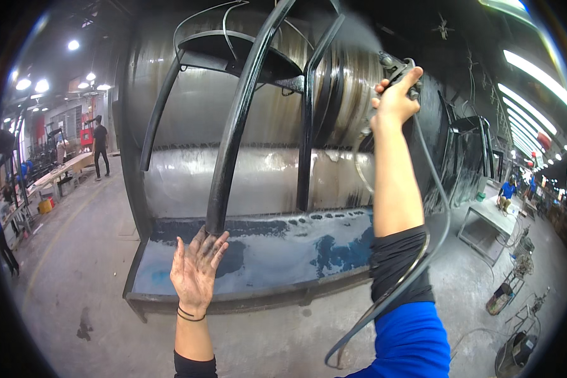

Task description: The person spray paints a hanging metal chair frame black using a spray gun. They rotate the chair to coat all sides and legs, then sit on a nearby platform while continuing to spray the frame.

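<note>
A black chair frame (240,120) hangs from wires, its long legs pointing down. My left hand (194,277) is palm up with fingers spread. Its darkened fingertips touch or lie just behind the lower end of the nearest leg. Higher up on the right, my right hand (397,104) grips a spray gun (394,63). Pale mist leaves the gun toward the upper left, near the top of the frame. A grey hose (446,201) runs down from the gun beside my right arm.
Behind the frame stands a stained metal booth wall (189,183). Below lies a trough (233,297) of bluish, scummy liquid. A metal table (485,217), buckets (501,297) and another hanging black frame (469,126) are at right. People (101,148) are farther off on both sides.
</note>
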Demonstrator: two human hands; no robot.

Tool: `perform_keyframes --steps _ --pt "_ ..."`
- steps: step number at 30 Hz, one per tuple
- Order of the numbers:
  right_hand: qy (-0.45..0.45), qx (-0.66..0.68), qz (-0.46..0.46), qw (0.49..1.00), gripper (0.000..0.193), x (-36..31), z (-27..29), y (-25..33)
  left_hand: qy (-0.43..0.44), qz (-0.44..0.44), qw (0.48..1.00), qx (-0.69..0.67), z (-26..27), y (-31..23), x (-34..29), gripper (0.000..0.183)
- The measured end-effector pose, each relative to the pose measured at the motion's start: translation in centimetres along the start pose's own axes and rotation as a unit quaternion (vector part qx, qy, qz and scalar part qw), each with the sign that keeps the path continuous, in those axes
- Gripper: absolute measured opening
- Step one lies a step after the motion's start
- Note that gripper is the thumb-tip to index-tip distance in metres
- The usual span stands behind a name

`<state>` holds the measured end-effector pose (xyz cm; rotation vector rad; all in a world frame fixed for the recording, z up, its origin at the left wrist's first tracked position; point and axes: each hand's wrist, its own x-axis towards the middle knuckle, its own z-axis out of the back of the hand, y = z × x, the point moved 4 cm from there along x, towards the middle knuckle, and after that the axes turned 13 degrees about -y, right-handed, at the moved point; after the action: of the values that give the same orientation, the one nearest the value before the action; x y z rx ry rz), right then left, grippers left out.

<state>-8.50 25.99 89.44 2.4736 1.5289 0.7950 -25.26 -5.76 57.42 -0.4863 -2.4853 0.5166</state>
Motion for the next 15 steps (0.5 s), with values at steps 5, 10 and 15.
perform_keyframes --steps 5,10,15 --pt "0.111 0.184 -0.03 0.976 0.079 -3.4 -3.8 0.3 -0.032 0.001 0.998 -0.054 -1.8 4.1 0.4 0.079" --pt "0.248 0.241 0.019 0.938 0.089 2.3 -4.3 -2.0 -0.094 0.01 0.989 -0.113 -3.5 8.8 3.2 0.06" --pt "0.049 -0.041 0.037 0.997 0.087 16.1 -2.1 -7.7 -0.166 0.016 0.979 -0.119 -2.6 12.8 8.0 0.06"
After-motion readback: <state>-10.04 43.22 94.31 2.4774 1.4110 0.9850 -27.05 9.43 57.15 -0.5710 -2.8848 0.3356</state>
